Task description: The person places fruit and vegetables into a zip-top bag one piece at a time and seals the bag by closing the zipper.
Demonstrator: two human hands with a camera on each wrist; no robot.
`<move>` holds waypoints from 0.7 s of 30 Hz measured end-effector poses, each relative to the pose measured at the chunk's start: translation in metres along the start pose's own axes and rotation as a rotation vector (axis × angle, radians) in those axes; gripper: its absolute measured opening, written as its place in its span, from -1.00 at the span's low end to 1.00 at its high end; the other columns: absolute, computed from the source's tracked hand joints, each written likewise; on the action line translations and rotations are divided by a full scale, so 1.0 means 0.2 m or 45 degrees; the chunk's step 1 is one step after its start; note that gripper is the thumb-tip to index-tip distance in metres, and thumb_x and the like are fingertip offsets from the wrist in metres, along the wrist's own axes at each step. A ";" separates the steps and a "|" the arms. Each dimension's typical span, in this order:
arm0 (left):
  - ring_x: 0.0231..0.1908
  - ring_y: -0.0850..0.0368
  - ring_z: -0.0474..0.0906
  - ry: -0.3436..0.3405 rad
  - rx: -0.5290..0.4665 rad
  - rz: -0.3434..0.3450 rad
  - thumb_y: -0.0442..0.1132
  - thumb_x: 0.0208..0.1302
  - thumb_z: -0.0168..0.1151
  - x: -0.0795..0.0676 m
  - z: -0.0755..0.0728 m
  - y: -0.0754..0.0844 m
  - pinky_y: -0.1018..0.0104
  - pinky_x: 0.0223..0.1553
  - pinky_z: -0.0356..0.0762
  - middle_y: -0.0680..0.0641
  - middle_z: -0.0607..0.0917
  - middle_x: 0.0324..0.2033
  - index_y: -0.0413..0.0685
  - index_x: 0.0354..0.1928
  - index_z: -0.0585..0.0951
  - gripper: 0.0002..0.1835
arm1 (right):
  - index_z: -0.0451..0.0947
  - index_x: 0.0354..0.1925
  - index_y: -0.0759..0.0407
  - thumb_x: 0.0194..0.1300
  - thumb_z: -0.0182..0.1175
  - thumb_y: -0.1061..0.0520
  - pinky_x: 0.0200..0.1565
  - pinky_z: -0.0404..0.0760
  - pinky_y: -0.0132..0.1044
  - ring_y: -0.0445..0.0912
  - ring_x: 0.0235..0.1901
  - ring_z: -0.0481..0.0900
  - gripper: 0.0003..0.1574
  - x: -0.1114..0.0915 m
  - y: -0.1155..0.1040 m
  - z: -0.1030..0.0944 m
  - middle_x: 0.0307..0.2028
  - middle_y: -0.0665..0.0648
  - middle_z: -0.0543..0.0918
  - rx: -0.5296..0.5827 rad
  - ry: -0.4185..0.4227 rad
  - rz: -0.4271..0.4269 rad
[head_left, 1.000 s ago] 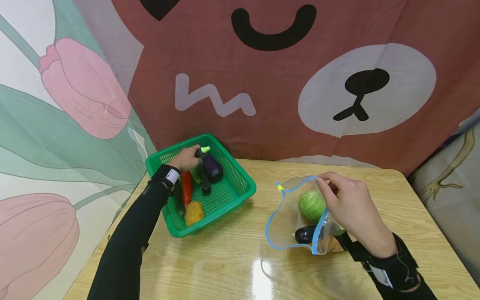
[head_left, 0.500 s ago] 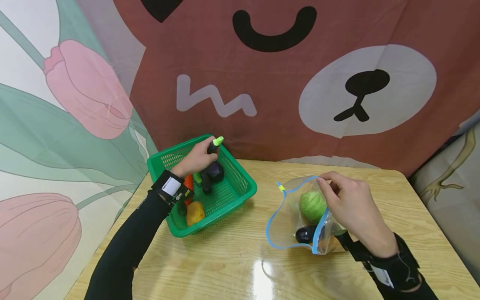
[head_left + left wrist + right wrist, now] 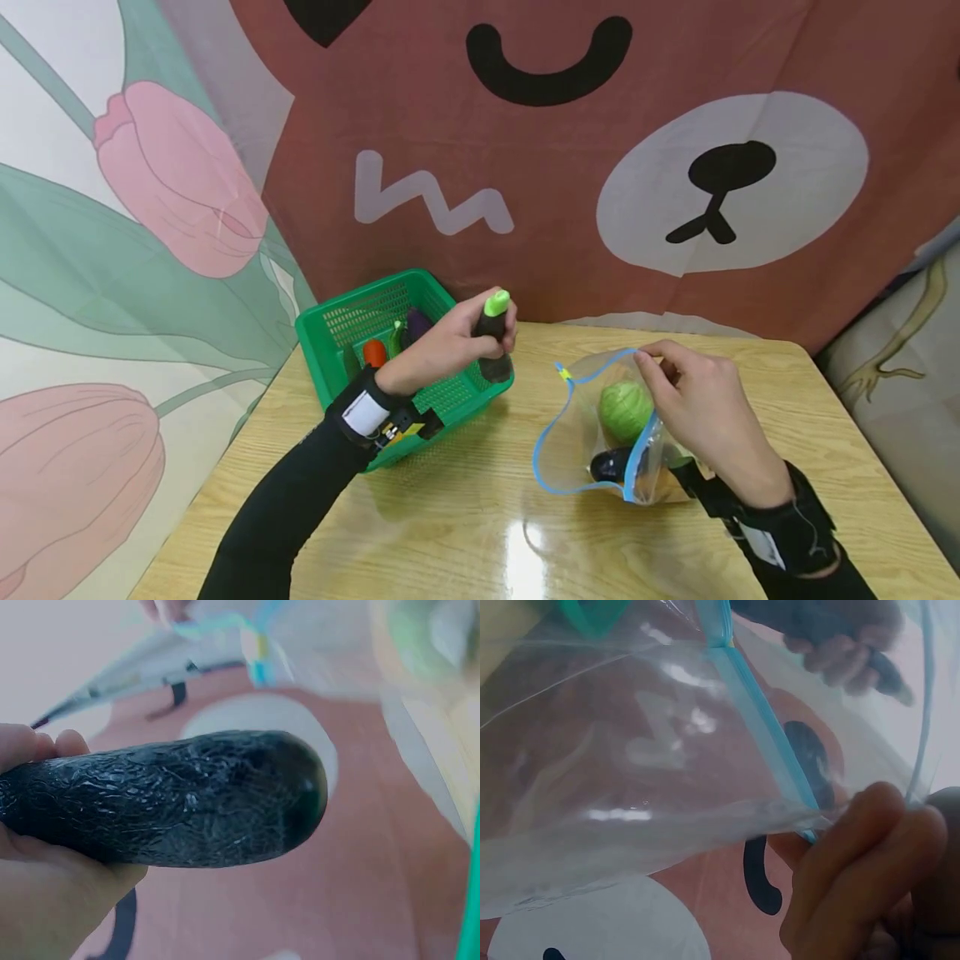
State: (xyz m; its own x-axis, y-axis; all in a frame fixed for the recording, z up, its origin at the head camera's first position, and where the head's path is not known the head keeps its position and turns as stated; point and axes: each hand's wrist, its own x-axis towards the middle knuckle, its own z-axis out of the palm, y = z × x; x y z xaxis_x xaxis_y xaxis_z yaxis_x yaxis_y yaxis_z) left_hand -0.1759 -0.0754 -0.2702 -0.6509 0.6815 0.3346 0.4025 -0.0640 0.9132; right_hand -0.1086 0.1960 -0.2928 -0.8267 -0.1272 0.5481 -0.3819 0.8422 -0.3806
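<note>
My left hand point(image 3: 442, 350) grips a dark zucchini point(image 3: 491, 329) with a bright green stem end, above the right side of the green basket point(image 3: 322, 337). The left wrist view shows its rounded, finely wrinkled dark body point(image 3: 202, 799) extending past the fingers. With thumb and fingers, my right hand point(image 3: 701, 412) pinches the rim of a clear zip bag point(image 3: 558, 442), edged in blue with a yellow slider. Its mouth gapes toward the left. Inside lie a green cabbage point(image 3: 624, 411) and a dark eggplant point(image 3: 609, 465); the bag's far part is hidden behind the right hand.
Still in the basket are a red vegetable point(image 3: 374, 352), a green pepper point(image 3: 396, 337) and a purple eggplant point(image 3: 418, 323), partly covered by the left arm. The wooden table point(image 3: 465, 533) meets a printed cloth backdrop point(image 3: 562, 208) at its back edge.
My left hand has lifted the zucchini out from among the vegetables and carried it rightward, toward the bag. The right hand keeps its pinch on the bag's rim, almost unmoved.
</note>
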 end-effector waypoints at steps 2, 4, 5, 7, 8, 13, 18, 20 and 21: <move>-0.35 -0.12 0.33 -0.039 -0.089 0.042 -0.61 0.04 -0.10 0.01 0.05 0.02 0.17 -0.28 0.38 -0.15 0.41 -0.44 -0.28 -0.29 0.30 -0.81 | 0.60 -0.30 0.21 0.26 0.14 0.14 -0.67 0.21 -0.34 -0.21 -0.74 0.24 -0.83 0.00 0.00 0.00 -0.72 -0.06 0.40 0.000 0.001 -0.001; -0.36 -0.07 0.34 -0.075 -0.168 0.087 -0.61 0.02 -0.10 0.02 0.10 0.03 0.17 -0.26 0.39 -0.12 0.41 -0.45 -0.30 -0.30 0.28 -0.81 | 0.60 -0.31 0.21 0.26 0.14 0.14 -0.68 0.21 -0.35 -0.22 -0.75 0.23 -0.84 0.00 0.01 0.00 -0.73 -0.07 0.39 0.000 0.006 -0.002; -0.37 -0.04 0.35 -0.093 -0.199 0.113 -0.61 0.01 -0.10 0.02 0.13 0.04 0.18 -0.25 0.39 -0.12 0.41 -0.45 -0.31 -0.31 0.27 -0.81 | 0.60 -0.31 0.21 0.26 0.14 0.14 -0.69 0.20 -0.35 -0.22 -0.76 0.23 -0.84 0.00 0.01 0.00 -0.74 -0.07 0.38 -0.002 0.006 -0.004; -0.37 0.01 0.36 -0.130 -0.259 0.156 -0.60 -0.01 -0.10 0.03 0.18 0.06 0.19 -0.23 0.40 -0.11 0.41 -0.46 -0.33 -0.32 0.26 -0.82 | 0.60 -0.31 0.21 0.26 0.14 0.14 -0.69 0.21 -0.35 -0.22 -0.76 0.23 -0.84 0.00 0.01 0.00 -0.74 -0.07 0.38 -0.001 0.011 -0.010; -0.37 0.02 0.37 -0.149 -0.278 0.178 -0.60 -0.02 -0.10 0.03 0.20 0.06 0.20 -0.23 0.40 -0.11 0.41 -0.47 -0.34 -0.32 0.25 -0.82 | 0.60 -0.31 0.21 0.26 0.14 0.14 -0.69 0.21 -0.35 -0.23 -0.76 0.23 -0.84 0.00 0.01 -0.01 -0.75 -0.07 0.38 -0.001 0.013 -0.013; -0.37 0.07 0.38 -0.248 -0.333 0.211 -0.63 -0.03 -0.10 0.07 0.35 0.06 0.23 -0.20 0.42 -0.21 0.38 -0.48 -0.38 -0.34 0.25 -0.82 | 0.60 -0.31 0.24 0.26 0.14 0.15 -0.71 0.21 -0.35 -0.21 -0.77 0.23 -0.83 0.01 0.01 -0.01 -0.75 -0.05 0.38 -0.005 0.024 -0.017; -0.37 0.19 0.37 -0.204 -0.300 0.184 -0.68 0.09 -0.09 0.11 0.51 -0.06 0.40 -0.28 0.38 -0.23 0.39 -0.45 -0.36 -0.30 0.27 -0.82 | 0.59 -0.31 0.25 0.26 0.14 0.17 -0.73 0.19 -0.36 -0.22 -0.79 0.20 -0.84 0.00 0.01 -0.01 -0.76 -0.05 0.36 -0.007 0.026 -0.020; -0.37 0.23 0.36 -0.169 -0.310 0.166 -0.66 0.16 -0.09 0.12 0.56 -0.12 0.44 -0.30 0.35 -0.23 0.39 -0.43 -0.37 -0.27 0.27 -0.84 | 0.59 -0.30 0.25 0.26 0.13 0.17 -0.73 0.18 -0.36 -0.22 -0.80 0.19 -0.84 0.00 0.01 -0.02 -0.76 -0.06 0.35 -0.006 0.022 -0.017; -0.36 0.24 0.36 -0.161 -0.327 0.158 -0.65 0.19 -0.09 0.12 0.58 -0.15 0.45 -0.30 0.35 -0.25 0.39 -0.41 -0.38 -0.25 0.27 -0.85 | 0.59 -0.30 0.25 0.26 0.13 0.17 -0.74 0.18 -0.36 -0.22 -0.80 0.19 -0.84 0.00 0.01 -0.02 -0.76 -0.06 0.35 -0.007 0.024 -0.015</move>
State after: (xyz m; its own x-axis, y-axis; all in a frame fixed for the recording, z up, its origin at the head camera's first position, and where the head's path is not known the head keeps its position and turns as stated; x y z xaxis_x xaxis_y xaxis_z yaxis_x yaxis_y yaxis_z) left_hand -0.1292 0.0276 -0.3163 -0.5151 0.7413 0.4303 0.2877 -0.3233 0.9015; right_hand -0.1077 0.2000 -0.2909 -0.8142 -0.1277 0.5664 -0.3896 0.8435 -0.3698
